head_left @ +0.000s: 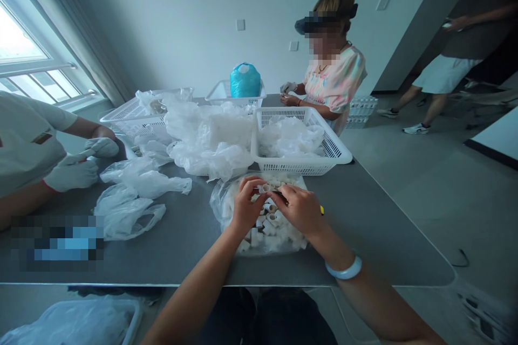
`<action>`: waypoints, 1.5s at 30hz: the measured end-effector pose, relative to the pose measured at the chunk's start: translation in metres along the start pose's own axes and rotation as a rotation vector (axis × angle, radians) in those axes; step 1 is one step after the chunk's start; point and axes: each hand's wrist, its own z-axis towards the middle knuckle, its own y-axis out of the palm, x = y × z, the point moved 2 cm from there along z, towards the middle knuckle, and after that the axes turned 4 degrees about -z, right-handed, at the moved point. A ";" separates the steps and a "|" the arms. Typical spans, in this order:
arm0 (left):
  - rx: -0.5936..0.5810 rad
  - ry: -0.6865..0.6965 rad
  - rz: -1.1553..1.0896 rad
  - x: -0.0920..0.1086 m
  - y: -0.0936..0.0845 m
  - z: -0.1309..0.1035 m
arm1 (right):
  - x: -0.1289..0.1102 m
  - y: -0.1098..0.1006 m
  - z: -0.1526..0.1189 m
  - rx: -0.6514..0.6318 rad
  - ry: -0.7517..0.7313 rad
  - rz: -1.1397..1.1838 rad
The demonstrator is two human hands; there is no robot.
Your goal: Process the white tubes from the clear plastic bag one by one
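Note:
My left hand [249, 205] pinches a small white plastic ring-shaped fitting [265, 188] between thumb and fingertips. Close against it, my right hand [298, 209] is closed around a slim tool; a dark tip points at the fitting and a yellow end [322, 209] shows behind the palm. Most of that tool is hidden, so its exact kind is unclear. Both hands are over a clear plastic bag [220, 199] spread open on the table, with many short white tube pieces [272, 218] lying in it.
White baskets [335, 159] and piled clear bags [210, 129] stand beyond my hands. Loose bags [129, 205] lie to the left, near a co-worker's gloved hands [76, 170]. Another person [332, 75] works at the far side. The grey table [376, 237] has its edge at right.

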 end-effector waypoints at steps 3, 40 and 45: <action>-0.030 -0.021 -0.123 -0.003 0.001 -0.001 | 0.001 -0.001 0.001 0.019 -0.002 -0.006; -0.047 -0.538 -0.728 -0.009 0.001 0.005 | 0.002 -0.002 -0.001 0.007 0.072 0.093; -0.117 -0.440 -0.600 -0.010 0.001 0.003 | 0.003 -0.003 0.001 0.025 0.032 0.028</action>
